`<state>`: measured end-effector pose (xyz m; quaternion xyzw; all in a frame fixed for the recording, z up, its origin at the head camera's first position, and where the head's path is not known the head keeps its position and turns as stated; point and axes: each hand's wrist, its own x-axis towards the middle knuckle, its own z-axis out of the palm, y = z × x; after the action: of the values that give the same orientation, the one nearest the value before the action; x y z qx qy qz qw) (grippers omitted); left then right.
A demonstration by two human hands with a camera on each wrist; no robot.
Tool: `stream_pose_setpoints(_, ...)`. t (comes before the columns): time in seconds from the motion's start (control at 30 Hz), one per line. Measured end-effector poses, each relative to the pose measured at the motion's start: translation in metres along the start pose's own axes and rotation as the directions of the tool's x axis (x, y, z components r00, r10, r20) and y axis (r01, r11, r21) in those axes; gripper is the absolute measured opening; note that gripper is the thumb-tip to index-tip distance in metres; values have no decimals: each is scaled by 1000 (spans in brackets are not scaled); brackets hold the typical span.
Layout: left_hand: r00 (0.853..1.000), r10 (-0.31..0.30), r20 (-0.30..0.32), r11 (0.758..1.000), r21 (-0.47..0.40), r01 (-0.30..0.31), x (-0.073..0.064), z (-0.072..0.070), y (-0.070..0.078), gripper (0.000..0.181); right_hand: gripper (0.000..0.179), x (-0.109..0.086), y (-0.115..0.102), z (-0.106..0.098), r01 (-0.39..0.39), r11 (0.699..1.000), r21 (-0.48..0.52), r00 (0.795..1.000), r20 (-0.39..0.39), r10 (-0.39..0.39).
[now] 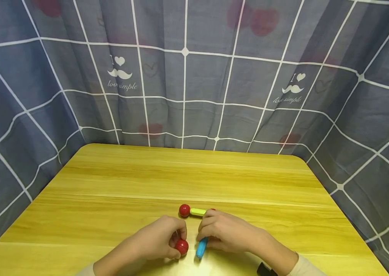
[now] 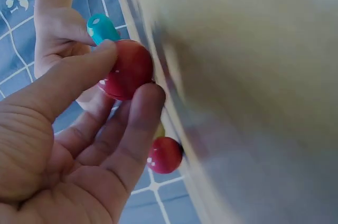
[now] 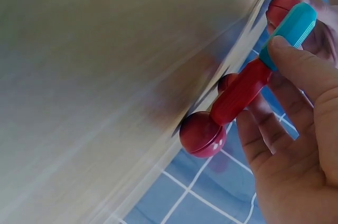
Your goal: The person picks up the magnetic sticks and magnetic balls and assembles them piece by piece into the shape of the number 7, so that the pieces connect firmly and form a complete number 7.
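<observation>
My left hand (image 1: 161, 239) pinches a glossy red ball (image 2: 129, 70) between thumb and fingertips, low over the table. To its right, my right hand (image 1: 225, 232) grips a blue ribbed stick (image 3: 291, 33), its thumb pressed on the side. A red stick (image 3: 242, 91) lines up end to end with the blue one and is hidden behind the fingers in the head view. The blue stick's free end points toward the near edge, close to the held ball. Another red ball (image 3: 203, 134) shows at the red stick's far end; I cannot tell whether they are joined.
Just beyond the hands, a red ball (image 1: 184, 210) lies against a yellow-green stick (image 1: 197, 212), whose right end the right hand covers. The wood-grain table (image 1: 187, 176) reaches back to a blue-grey checked curtain (image 1: 201, 76). A black device (image 1: 266, 269) sits by the right wrist.
</observation>
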<state>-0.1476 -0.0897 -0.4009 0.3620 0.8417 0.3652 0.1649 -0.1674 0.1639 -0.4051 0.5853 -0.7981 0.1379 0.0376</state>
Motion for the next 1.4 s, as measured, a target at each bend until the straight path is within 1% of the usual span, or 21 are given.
stream_pose_setpoints(0.07, 1000, -12, -9, 996, -93, 11, 0, 1, -2, 32, 13, 0, 0, 0, -7, 1000, 2, 1000, 5, 7)
stream_pose_setpoints(0.17, 999, -38, -10, 974, -224, 34, -1, 2, -4, 31, 13, 0, -1, 0, -19, 1000, 8, 1000, 12, 19)
stream_pose_setpoints(0.23, 999, -50, 1, 959, -279, 49, -1, 3, -4, 31, 13, 0, -1, 0, -22, 1000, 9, 1000, 13, 22)
stream_pose_setpoints(0.3, 999, -51, 20, 950, -306, 55, -1, 4, -4, 31, 13, 0, -1, 0, -19, 1000, 2, 1000, 9, 19)
stream_pose_setpoints(0.4, 999, -26, 43, 949, -313, 38, -2, 6, -2, 31, 12, 1, -2, 0, -9, 1000, -15, 1000, 4, 9)
stream_pose_setpoints(0.53, 998, 19, 53, 953, -304, -1, -2, 10, 1, 31, 13, 1, -2, 0, -4, 999, -34, 1000, 6, 4)
stream_pose_setpoints(0.77, 996, 50, 67, 957, -288, -29, -3, 16, 4, 31, 13, 1, -2, 0, 0, 999, -43, 1000, 16, 1)
stream_pose_setpoints(1.03, 994, 80, 77, 948, -315, -52, -1, 23, 7, 28, 11, 2, -1, 2, 2, 998, -62, 1000, 21, -1)
stream_pose_setpoints(1.23, 993, 94, 72, 959, -275, -70, 3, 30, 6, 27, 8, 1, 0, 3, 21, 997, -68, 1000, 19, -20)
stream_pose_setpoints(1.4, 992, 105, 74, 969, -231, -86, 4, 31, 4, 27, 8, 0, 1, 3, 32, 996, -81, 999, 26, -30)
